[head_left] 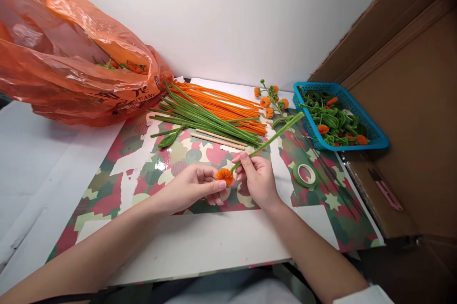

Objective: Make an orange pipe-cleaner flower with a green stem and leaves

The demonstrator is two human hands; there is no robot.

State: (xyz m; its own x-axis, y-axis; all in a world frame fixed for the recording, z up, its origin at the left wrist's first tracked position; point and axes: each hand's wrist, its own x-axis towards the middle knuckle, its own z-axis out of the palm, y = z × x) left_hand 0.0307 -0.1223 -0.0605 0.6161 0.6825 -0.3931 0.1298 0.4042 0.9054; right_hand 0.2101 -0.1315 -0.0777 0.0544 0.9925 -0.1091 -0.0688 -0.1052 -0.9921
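Between the fingers of my left hand (200, 184) is a small round orange pipe-cleaner flower (224, 177), its ribbed top facing up. My right hand (257, 175) pinches a green pipe-cleaner stem (278, 136) close to the flower. The stem slants up and to the right, and its lower end meets the flower's edge. Just beyond my hands lie a bundle of green pipe cleaners (210, 116) and a bundle of orange pipe cleaners (221, 99). Two thin wooden sticks (218, 140) and a green pipe-cleaner leaf (170, 138) are in front of them.
A blue basket (371, 139) of green and orange pieces stands at the right, near a roll of green tape (305, 175). A finished flower sprig (271, 98) lies behind. An orange plastic bag (89, 80) fills the left. A pink cutter (385, 189) rests on cardboard.
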